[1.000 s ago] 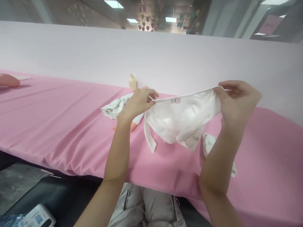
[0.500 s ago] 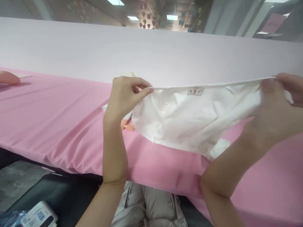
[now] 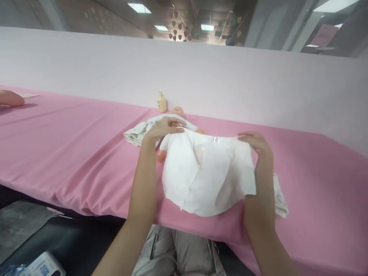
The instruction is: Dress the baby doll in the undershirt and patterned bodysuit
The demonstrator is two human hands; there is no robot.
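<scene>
A white baby garment (image 3: 207, 174) lies spread on the pink tablecloth (image 3: 71, 145), its labelled top hem facing away from me. My left hand (image 3: 163, 128) pinches the hem's left end. My right hand (image 3: 255, 143) grips the right end, fingers curled on the cloth. A baby doll (image 3: 178, 112) lies under the garment, only its head and a foot (image 3: 161, 155) showing. A folded patterned cloth (image 3: 138, 132) sits just left of my left hand.
A small cream pump bottle (image 3: 161, 102) stands by the pale partition wall (image 3: 86, 69). Another printed cloth (image 3: 280, 197) peeks out beside my right forearm. A pink rounded object (image 3: 10, 98) lies far left. The table's front edge runs close to my lap.
The garment was held up and stretched wide in the air; both hands have since come closer together and lowered it flat onto the table over the doll.
</scene>
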